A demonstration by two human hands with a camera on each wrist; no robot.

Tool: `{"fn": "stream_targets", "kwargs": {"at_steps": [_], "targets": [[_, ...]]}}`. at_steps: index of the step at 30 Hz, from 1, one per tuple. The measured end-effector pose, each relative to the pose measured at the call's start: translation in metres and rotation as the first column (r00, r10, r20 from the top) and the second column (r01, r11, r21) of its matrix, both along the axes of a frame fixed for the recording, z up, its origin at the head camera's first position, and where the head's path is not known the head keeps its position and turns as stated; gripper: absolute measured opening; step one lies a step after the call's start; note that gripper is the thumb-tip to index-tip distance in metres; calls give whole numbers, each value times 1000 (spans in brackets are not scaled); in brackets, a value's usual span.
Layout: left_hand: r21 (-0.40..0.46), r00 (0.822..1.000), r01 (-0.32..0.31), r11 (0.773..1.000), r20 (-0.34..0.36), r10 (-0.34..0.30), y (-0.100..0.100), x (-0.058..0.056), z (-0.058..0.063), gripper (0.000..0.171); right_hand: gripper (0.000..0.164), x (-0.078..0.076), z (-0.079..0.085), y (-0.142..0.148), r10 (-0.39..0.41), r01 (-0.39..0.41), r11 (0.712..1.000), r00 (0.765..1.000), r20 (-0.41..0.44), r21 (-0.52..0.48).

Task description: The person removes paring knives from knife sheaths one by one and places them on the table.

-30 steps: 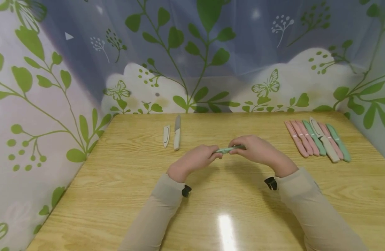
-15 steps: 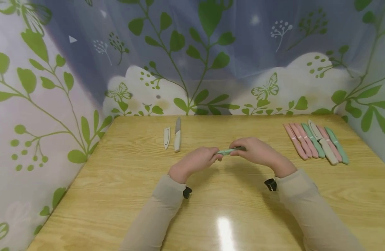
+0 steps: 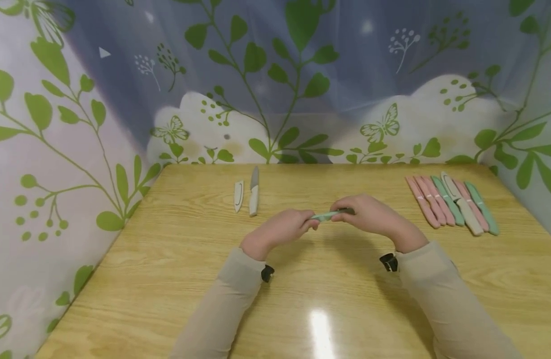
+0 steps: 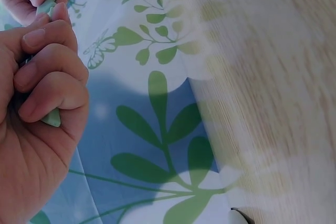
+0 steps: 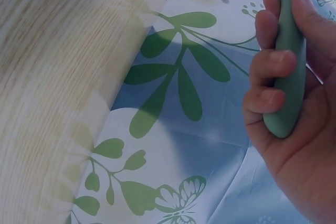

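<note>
Both hands hold a green-handled knife (image 3: 324, 216) between them, raised in front of the person in the head view. The right hand (image 3: 367, 214) curls its fingers round the smooth green handle (image 5: 290, 66), as the right wrist view shows. On the other end, the left hand (image 3: 281, 227) grips the green sheath; its pointed tip (image 4: 52, 118) pokes out below the curled fingers in the left wrist view. The blade is out of sight. Beyond the left hand lie an unsheathed knife (image 3: 254, 199) with a cream handle and a separate cream sheath (image 3: 238, 196).
At the right of the wooden table (image 3: 203, 294) lies a row of sheathed pink and green knives (image 3: 429, 199), with a cream knife (image 3: 468, 212) among them. A leaf-patterned curtain (image 3: 297, 124) stands along the table's back edge.
The right hand has shifted very slightly to the right. Both hands keep their grip on the green knife, and the head view has tilted a little.
</note>
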State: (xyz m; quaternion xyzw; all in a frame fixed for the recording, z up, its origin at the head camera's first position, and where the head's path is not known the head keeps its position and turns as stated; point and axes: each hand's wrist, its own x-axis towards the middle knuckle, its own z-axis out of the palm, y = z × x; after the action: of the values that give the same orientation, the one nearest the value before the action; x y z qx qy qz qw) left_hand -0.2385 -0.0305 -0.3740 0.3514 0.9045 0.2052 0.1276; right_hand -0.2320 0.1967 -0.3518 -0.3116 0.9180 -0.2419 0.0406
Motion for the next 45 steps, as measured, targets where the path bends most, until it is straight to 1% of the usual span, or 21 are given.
{"fn": "stream_targets", "kwargs": {"at_steps": [7, 12, 19, 24, 31, 36, 42, 45], "targets": [[-3, 1000, 2, 1000, -4, -2, 1, -2, 3, 34, 18, -2, 3, 2, -3, 3, 1000, 1000, 5, -3], [1, 1000, -7, 1000, 24, 7, 0, -1, 1, 33, 17, -2, 3, 2, 13, -12, 1000, 999, 30, -13], [11, 999, -13, 1000, 41, 13, 0, -1, 0, 33, 18, -1, 1, 3, -13, 14, 1000, 998, 57, -17], [16, 998, -15, 1000, 56, 14, -1, -1, 0, 33, 19, -2, 0, 4, -11, 11, 1000, 997, 71, -11], [25, 1000, 3, 1000, 7, -3, -1, -1, -3, 30, 16, -3, -2, 5, -9, 11, 999, 998, 68, -32], [13, 1000, 9, 1000, 24, -10, -2, 1, -6, 31, 17, -2, -5, 5, 1, 1, 1000, 997, 82, -23], [33, 999, -14, 999, 34, 13, -3, -2, -4, 31, 19, -3, 0, 6, -35, 35, 999, 997, 68, -7], [20, 1000, -7, 1000, 23, 7, -3, -3, -3, 31, 18, -3, 1, 6, -27, 28, 1000, 997, 65, -14]]}}
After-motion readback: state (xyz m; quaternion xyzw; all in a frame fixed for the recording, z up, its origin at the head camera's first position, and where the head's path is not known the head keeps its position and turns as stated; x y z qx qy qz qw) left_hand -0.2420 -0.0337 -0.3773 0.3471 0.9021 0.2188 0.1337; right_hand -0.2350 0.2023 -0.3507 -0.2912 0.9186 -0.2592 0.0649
